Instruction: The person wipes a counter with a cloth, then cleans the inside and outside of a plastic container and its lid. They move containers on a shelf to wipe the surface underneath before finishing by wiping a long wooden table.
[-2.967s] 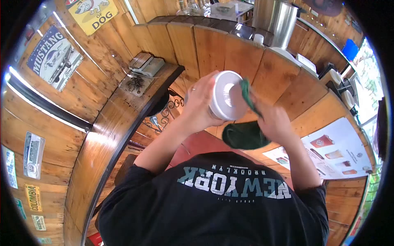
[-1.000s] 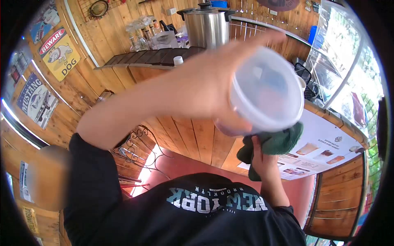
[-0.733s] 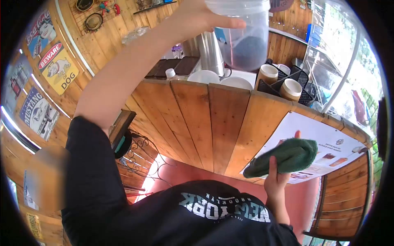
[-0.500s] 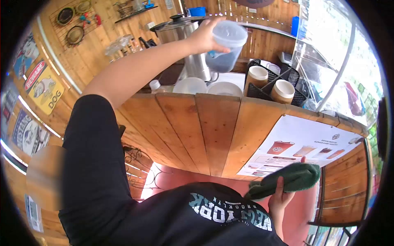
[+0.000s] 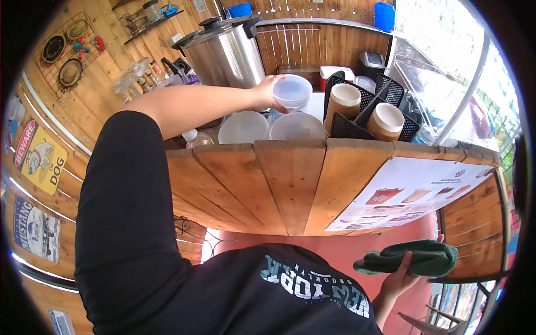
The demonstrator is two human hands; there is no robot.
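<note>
Nearest, a black shirt (image 5: 240,296) carries "NEW YORK" and "BROOKLYN" across the chest (upside down from here). The right hand (image 5: 403,279) is closed lightly on a folded green cloth (image 5: 410,258), with the thumb over its near side and a fingertip showing past the far edge.

On the front of the counter (image 5: 287,178) hangs a white poster (image 5: 416,192) with pictures of drinks and a round logo; its print is too small to read. Along the near edge of the counter top stand a white-capped bottle (image 5: 196,138), two round pale lids (image 5: 243,127) and a black mesh organizer (image 5: 365,109) holding stacked cups (image 5: 386,121).

Just beyond the lids, the left hand (image 5: 272,94) is partly curled, gripping the side of a translucent lidded tub (image 5: 292,91) (whether its base touches the counter, I cannot tell).

Farther back stands a large steel pot (image 5: 228,58) with a dark lid. On the left wall, a yellow sign (image 5: 42,156) reads "BEWARE OF DOG", and a blue and white sign (image 5: 37,229) below it reads "MUSTANG".
</note>
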